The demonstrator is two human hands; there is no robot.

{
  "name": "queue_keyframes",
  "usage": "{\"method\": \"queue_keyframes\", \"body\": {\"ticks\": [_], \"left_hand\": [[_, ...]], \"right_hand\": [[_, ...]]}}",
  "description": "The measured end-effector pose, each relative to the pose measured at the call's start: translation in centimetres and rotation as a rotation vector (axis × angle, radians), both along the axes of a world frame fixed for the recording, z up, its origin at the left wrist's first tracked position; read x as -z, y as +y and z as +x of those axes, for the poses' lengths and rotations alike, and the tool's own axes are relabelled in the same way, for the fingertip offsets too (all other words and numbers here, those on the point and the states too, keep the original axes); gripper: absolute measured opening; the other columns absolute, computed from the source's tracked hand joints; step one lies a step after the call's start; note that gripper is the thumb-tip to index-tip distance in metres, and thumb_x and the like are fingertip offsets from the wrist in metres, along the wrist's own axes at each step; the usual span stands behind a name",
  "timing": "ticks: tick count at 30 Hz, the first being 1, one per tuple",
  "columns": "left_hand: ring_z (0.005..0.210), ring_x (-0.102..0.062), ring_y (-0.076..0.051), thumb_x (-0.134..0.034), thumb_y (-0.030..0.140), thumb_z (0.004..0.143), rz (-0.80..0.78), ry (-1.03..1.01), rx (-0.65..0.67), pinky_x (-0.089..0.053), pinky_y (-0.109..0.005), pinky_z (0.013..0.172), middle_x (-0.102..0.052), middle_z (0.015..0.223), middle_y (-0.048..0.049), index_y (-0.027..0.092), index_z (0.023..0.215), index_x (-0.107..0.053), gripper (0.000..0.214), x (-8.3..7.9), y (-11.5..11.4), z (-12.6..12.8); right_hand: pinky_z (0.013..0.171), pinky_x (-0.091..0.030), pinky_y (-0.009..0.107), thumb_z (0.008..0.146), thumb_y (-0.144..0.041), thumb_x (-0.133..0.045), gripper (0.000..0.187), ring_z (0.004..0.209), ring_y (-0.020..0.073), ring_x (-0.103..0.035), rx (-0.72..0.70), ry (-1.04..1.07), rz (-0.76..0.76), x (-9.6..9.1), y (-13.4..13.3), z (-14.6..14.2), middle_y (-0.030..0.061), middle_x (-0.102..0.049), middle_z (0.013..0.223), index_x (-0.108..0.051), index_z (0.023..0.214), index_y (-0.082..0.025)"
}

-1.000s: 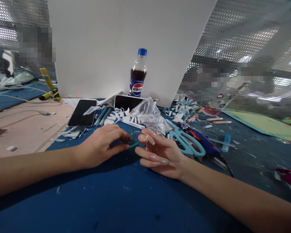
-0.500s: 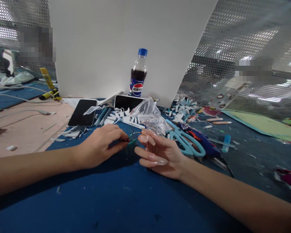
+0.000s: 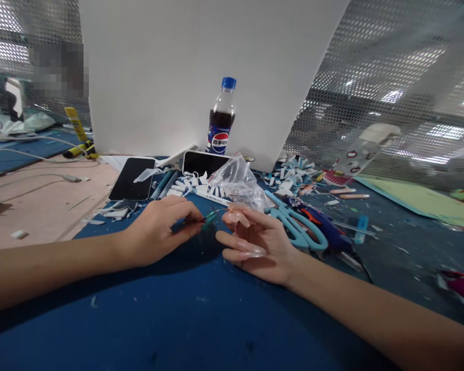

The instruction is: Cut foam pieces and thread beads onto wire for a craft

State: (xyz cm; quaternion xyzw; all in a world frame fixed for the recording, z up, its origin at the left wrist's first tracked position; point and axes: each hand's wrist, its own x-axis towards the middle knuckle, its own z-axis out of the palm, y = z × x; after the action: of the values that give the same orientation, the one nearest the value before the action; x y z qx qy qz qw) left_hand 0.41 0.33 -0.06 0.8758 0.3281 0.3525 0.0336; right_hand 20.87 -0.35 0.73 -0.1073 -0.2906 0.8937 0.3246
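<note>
My left hand (image 3: 160, 229) is closed, with thumb and fingertips pinching a small teal piece (image 3: 210, 218) above the blue table surface (image 3: 201, 319). From this piece a thin strand (image 3: 218, 210) runs across to my right hand (image 3: 265, 245). The right thumb and index finger are pinched together on the strand's far end, while the other fingers curl loosely beneath. What exactly lies between those fingertips is too small to make out. Just behind the right hand rest light-blue scissors (image 3: 299, 232) and a crumpled clear plastic bag (image 3: 242, 180).
A cola bottle (image 3: 220, 121) stands before a white board (image 3: 158, 77). Two phones lie at the back, one a black-screened phone (image 3: 132, 179) on the left. White scraps (image 3: 294, 172) are scattered about. A dark-blue corded tool (image 3: 328, 232) lies right of the scissors.
The teal piece has turned slightly in my left fingers, and the strand looks straighter. My right fingertips have shifted a little; both hands otherwise stay in place.
</note>
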Motion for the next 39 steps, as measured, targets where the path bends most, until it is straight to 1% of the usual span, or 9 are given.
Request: {"method": "queue_keyframes", "body": {"ticks": [3, 10, 16, 24, 29, 33, 39], "left_hand": [[0.064, -0.057, -0.01, -0.051, 0.022, 0.084, -0.007, -0.006, -0.016, -0.045, -0.02, 0.062, -0.062, 0.068, 0.0015, 0.017, 0.076, -0.059, 0.012, -0.05, -0.06, -0.09], [0.062, -0.057, -0.01, -0.05, 0.024, 0.085, 0.019, -0.02, -0.032, -0.045, -0.02, 0.059, -0.062, 0.067, 0.0016, 0.017, 0.075, -0.058, 0.014, -0.04, -0.09, -0.09], [0.061, -0.057, -0.01, -0.049, 0.024, 0.084, 0.035, -0.028, -0.038, -0.045, -0.02, 0.058, -0.062, 0.066, 0.0016, 0.018, 0.076, -0.057, 0.013, -0.12, -0.14, 0.04], [0.061, -0.057, -0.009, -0.051, 0.023, 0.083, 0.039, -0.037, -0.05, -0.045, -0.019, 0.058, -0.062, 0.066, 0.002, 0.018, 0.075, -0.056, 0.011, 0.0, -0.23, -0.11], [0.06, -0.056, -0.009, -0.049, 0.022, 0.083, 0.059, -0.065, -0.064, -0.045, -0.019, 0.058, -0.062, 0.066, 0.0012, 0.018, 0.075, -0.056, 0.012, -0.07, -0.27, -0.15], [0.062, -0.057, -0.01, -0.047, 0.022, 0.084, 0.046, -0.064, -0.085, -0.045, -0.02, 0.058, -0.063, 0.068, 0.0, 0.018, 0.078, -0.057, 0.012, -0.13, -0.36, -0.16], [0.063, -0.056, -0.01, -0.045, 0.021, 0.085, 0.069, -0.074, -0.071, -0.045, -0.02, 0.059, -0.062, 0.068, 0.0001, 0.018, 0.076, -0.056, 0.015, -0.08, -0.55, -0.26]], "right_hand": [[0.044, -0.032, 0.016, 0.078, -0.021, -0.055, 0.01, 0.045, 0.004, -0.042, 0.019, -0.006, -0.037, 0.06, 0.07, 0.02, -0.0058, -0.064, 0.071, -0.053, 0.07, -0.016], [0.042, -0.031, 0.017, 0.076, -0.021, -0.053, 0.013, 0.044, 0.0054, -0.038, 0.063, -0.021, -0.112, 0.15, 0.23, 0.08, -0.0053, -0.062, 0.067, -0.05, 0.065, -0.016], [0.043, -0.03, 0.016, 0.077, -0.022, -0.053, 0.015, 0.045, 0.0052, -0.036, 0.065, -0.02, -0.135, 0.29, 0.37, 0.1, -0.0055, -0.061, 0.065, -0.049, 0.064, -0.015], [0.043, -0.028, 0.016, 0.075, -0.024, -0.052, 0.015, 0.045, 0.0057, -0.032, 0.069, -0.022, -0.17, 0.19, 0.38, 0.1, -0.0055, -0.058, 0.062, -0.047, 0.064, -0.015], [0.043, -0.025, 0.017, 0.074, -0.026, -0.048, 0.017, 0.044, 0.0058, -0.028, 0.102, -0.022, -0.213, 0.12, 0.28, 0.09, -0.0048, -0.055, 0.059, -0.043, 0.061, -0.016], [0.042, -0.024, 0.017, 0.074, -0.028, -0.045, 0.019, 0.043, 0.0056, -0.027, 0.13, -0.025, -0.249, 0.08, 0.27, 0.06, -0.0046, -0.051, 0.057, -0.04, 0.059, -0.017], [0.042, -0.025, 0.017, 0.076, -0.028, -0.043, 0.021, 0.043, 0.0055, -0.023, 0.137, -0.014, -0.253, 0.16, 0.32, 0.04, -0.0046, -0.049, 0.056, -0.039, 0.058, -0.017]]}}
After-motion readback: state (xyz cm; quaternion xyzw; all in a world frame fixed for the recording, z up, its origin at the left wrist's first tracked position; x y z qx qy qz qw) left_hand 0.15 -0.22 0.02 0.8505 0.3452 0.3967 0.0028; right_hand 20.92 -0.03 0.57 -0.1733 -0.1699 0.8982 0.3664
